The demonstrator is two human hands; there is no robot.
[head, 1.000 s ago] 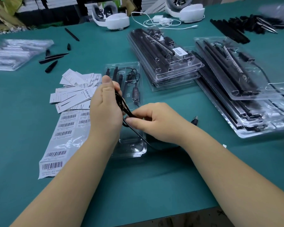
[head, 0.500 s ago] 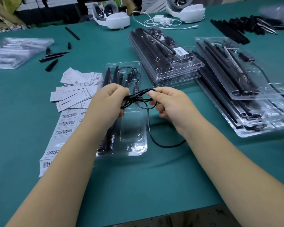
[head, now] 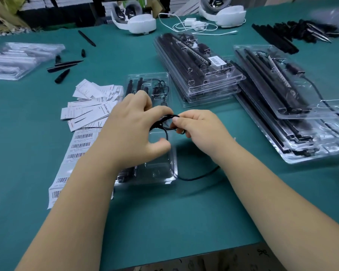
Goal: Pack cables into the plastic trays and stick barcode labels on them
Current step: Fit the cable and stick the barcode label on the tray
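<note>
This is a packing station in a small workshop or factory. A desk [head: 184,222] covered in green matting carries stacks of clear plastic trays [head: 200,75] already filled with black parts, a sheet of barcode labels [head: 74,153], a heap of printed slips [head: 90,106] and loose black parts [head: 294,32]. Cardboard and stacked goods crowd the far edge.

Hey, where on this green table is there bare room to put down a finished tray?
Bare green mat lies along the near edge, between the forearms, below the open clear plastic tray. Another patch sits far left, between the barcode label sheet and the clear bag pile. The right side is crowded with stacked packed trays.
</note>
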